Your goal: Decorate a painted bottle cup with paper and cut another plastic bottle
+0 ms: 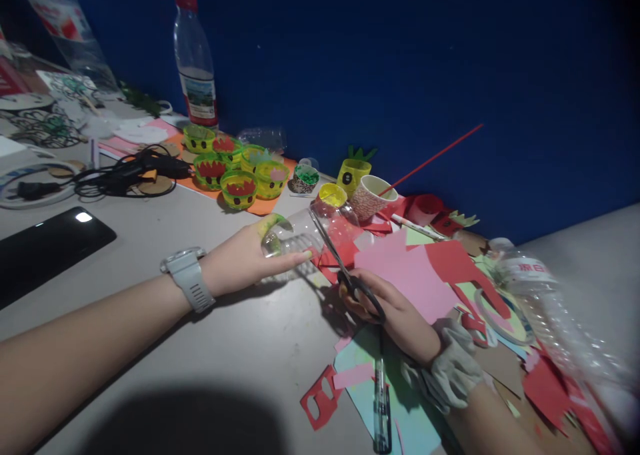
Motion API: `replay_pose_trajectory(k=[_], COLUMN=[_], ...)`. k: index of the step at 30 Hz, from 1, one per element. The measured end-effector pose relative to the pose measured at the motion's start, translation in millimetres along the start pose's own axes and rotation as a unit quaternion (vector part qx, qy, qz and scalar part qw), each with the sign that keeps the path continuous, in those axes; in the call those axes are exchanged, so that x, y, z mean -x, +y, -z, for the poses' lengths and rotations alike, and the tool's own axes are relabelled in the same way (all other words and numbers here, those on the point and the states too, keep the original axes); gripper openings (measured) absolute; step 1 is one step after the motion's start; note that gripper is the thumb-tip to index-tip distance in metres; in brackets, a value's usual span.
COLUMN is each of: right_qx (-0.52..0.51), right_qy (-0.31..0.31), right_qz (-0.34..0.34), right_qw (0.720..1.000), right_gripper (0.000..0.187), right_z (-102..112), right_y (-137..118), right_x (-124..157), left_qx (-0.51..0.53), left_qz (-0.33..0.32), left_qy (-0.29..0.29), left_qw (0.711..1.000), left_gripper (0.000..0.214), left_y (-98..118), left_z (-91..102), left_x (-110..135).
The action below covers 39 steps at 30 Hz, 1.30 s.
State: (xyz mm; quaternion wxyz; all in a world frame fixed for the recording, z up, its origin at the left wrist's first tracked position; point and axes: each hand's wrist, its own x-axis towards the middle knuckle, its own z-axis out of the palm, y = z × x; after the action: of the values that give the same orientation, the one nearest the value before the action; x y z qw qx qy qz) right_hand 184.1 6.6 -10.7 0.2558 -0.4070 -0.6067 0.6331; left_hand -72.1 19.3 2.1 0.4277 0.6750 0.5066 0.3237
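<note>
My left hand (255, 255) grips a clear plastic bottle piece (295, 231) lying sideways above the table, its thumb along the near side. A pair of scissors (333, 245) with black handles is held in my right hand (385, 301), the fingers through the loops. The blades point up and left and lie against the bottle piece near its right part; I cannot tell whether they are cutting into it. Behind it stand a yellow cup (333, 195) and a patterned paper cup (373, 198) with a red stick (435, 151) leaning out.
Several small yellow-green cups (239, 189) stand on orange paper. A red-capped bottle (196, 61) rises behind them. Pink paper (405, 275), red scraps and a pen (381, 408) lie around my right hand. At left are a phone (55, 251) and black cable (135, 171); a clear bottle (560, 315) lies right.
</note>
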Motion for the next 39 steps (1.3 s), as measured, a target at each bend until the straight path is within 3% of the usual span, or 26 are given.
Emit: replay_pose_trajectory(k=[21,39], right_qx=[0.096,0.16], right_qy=[-0.059,-0.041], right_qz=[0.038,0.036], right_qw=[0.993,0.986], right_gripper=[0.029,0.026], right_z=[3.7,-0.4], right_y=[-1.9,-0.7], right_x=[-2.0,-2.1], left_qx=[-0.054,-0.105], left_qz=[-0.007,0.004], left_qy=[0.009,0.028], left_qw=[0.998,0.994], left_gripper=[0.049,0.059], left_y=[-2.7,-1.6], left_z=[4.3,4.7], left_x=[-3.7,-5.3])
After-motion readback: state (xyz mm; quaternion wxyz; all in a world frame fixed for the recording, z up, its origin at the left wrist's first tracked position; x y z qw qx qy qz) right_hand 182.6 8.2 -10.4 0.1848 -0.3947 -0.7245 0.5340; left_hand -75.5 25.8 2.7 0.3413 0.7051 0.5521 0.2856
